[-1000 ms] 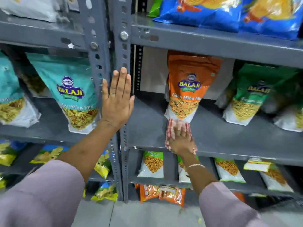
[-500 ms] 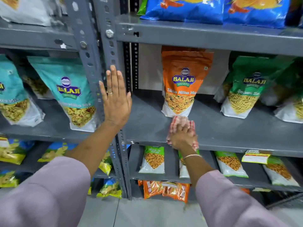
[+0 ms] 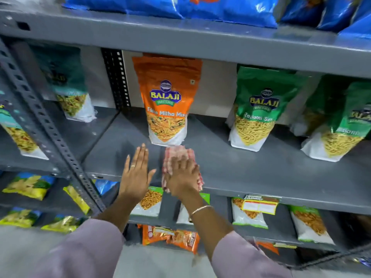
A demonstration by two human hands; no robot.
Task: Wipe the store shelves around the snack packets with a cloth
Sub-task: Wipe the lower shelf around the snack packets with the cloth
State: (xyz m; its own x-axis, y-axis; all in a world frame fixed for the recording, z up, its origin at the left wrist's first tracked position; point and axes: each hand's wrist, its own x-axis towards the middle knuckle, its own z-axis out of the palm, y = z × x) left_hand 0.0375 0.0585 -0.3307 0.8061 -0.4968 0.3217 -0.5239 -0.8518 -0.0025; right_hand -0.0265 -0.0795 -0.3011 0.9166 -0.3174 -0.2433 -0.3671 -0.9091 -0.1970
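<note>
Wiping the grey middle shelf [image 3: 251,173], my right hand [image 3: 181,175] presses the red-checked cloth [image 3: 176,155] flat under an open palm, fingers spread, nothing pinched. The cloth sits at the shelf's front, touching the base of the orange snack packet [image 3: 167,101] at its 12 o'clock. A second ago my left hand [image 3: 135,173] was braced high on the perforated upright [image 3: 46,125]; now it has come down onto the shelf just beside the cloth at its 9 o'clock, flat and open, gripping nothing. I read that as steadying for strokes across the bare strip, with most of the shelf not yet covered. The view has also swung closer and to the right. At 2 o'clock from the cloth stands a green packet [image 3: 255,109], with another green packet [image 3: 339,125] further toward 3 o'clock. Blue packets [image 3: 220,7] line the shelf above. The orange packet blocks any forward stroke; wiping must run sideways or round it.
</note>
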